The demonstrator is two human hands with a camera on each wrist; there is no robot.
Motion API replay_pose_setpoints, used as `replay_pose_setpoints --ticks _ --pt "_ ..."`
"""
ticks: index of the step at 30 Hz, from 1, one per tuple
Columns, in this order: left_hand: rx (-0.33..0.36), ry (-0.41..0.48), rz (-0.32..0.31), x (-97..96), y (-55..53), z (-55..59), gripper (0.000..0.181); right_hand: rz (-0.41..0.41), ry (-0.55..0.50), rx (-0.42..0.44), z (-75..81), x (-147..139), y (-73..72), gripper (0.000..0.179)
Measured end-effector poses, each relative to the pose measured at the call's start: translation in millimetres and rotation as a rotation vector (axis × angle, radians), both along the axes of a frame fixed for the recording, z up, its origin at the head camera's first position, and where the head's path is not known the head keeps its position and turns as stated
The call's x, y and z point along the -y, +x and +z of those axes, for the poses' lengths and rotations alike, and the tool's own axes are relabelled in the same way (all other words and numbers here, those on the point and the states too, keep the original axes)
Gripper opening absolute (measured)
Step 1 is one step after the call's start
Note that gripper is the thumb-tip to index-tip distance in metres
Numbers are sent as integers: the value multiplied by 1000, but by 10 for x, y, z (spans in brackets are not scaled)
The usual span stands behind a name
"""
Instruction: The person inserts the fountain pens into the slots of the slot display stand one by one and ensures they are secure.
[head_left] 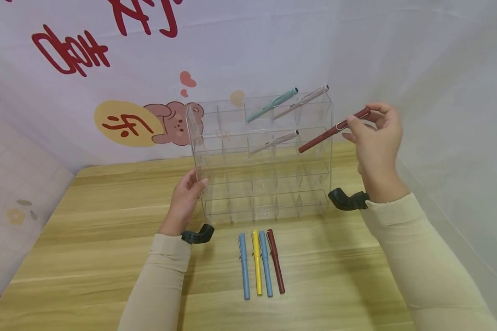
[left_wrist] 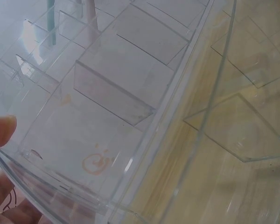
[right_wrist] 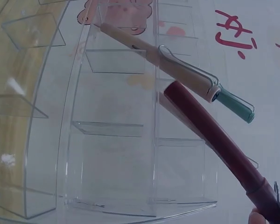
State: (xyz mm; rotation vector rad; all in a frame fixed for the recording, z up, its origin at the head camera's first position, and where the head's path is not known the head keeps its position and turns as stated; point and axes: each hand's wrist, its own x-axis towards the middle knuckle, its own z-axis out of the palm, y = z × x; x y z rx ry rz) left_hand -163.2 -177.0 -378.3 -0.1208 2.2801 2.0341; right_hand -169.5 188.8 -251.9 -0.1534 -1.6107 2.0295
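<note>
My right hand pinches a dark red pen near its clip end, its other end slanting down to the left at the second tier's right side. The same dark red pen crosses the right wrist view. My left hand grips the left side edge of a clear acrylic pen rack, thumb in front. A teal pen and a pale pinkish pen lean in the top tier. Another pale pen leans in the second tier.
In front of the rack, a blue pen, a yellow pen, a second blue pen and another dark red pen lie on the wooden table. Behind the rack hangs a printed white cloth.
</note>
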Motion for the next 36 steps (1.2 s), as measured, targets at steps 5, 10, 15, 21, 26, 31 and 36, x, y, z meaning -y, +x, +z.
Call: replay_pose_setpoints --ticks 5,10,15,21,26,31,36 --pt "7 2 1 -4 0 6 60 -44 -70 -25 -9 35 -66 36" --pt "1 7 3 5 -3 -3 59 -87 -98 -46 -52 97 -125 34" --pt "2 3 3 3 12 11 59 -105 -94 -47 -93 177 -169 34" --pt "4 1 -3 -9 23 32 59 -96 -125 -65 -147 286 -210 32" --pt "5 1 0 -11 34 38 59 -79 -96 -42 -222 366 -222 32" --pt "4 -8 -3 -8 31 33 60 -83 -59 -13 -297 425 -229 31" --pt "5 -6 -1 -7 23 23 60 -83 -49 -9 -359 460 -242 31"
